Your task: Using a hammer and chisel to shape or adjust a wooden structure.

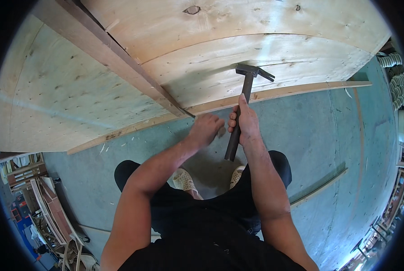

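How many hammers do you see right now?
1: the hammer, gripped by its handle in the right hand. More could be hidden in the wood pile at lower left.

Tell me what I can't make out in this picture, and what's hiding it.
All in the head view:
- Left hand: blurred, fingers curled; whether it holds anything is unclear.
- Hammer: part of its handle is covered by the right hand.
- Plywood panel: cut off by the top edge.
- Sandals: partly hidden by the dark trousers.
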A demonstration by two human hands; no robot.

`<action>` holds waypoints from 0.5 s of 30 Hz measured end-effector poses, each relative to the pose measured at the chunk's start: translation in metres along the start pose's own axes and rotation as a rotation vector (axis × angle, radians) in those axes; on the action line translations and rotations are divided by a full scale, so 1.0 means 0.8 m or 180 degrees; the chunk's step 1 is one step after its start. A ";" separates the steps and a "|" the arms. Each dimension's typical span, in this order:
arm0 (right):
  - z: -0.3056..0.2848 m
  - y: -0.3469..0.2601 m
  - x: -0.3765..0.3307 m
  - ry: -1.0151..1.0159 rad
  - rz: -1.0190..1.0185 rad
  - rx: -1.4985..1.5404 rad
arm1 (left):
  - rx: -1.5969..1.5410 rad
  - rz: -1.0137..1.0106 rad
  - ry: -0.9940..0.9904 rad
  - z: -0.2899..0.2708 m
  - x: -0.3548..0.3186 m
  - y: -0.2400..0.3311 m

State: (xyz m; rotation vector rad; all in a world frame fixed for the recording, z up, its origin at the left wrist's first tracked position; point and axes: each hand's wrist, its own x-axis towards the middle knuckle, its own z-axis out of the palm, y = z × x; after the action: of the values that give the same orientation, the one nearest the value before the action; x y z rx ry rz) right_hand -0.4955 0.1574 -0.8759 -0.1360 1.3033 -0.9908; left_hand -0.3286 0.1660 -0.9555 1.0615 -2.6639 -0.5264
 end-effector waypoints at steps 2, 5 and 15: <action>-0.001 0.003 0.000 0.0031 -0.0021 -0.0038 | 0.0059 -0.0422 -0.0139 0.018 0.027 -0.024; -0.002 0.005 0.002 -0.0064 -0.0050 -0.0001 | 0.0304 -0.0537 -0.0067 0.024 0.055 -0.039; -0.022 -0.008 0.001 -0.0102 0.0120 -0.0128 | 0.0431 -0.1173 0.0725 0.070 0.097 -0.084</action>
State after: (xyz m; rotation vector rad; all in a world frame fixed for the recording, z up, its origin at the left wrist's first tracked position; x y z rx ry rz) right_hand -0.5134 0.1608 -0.8781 -0.1570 1.2924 -0.9272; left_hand -0.3614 0.0801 -1.0278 1.5646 -2.3424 -0.2680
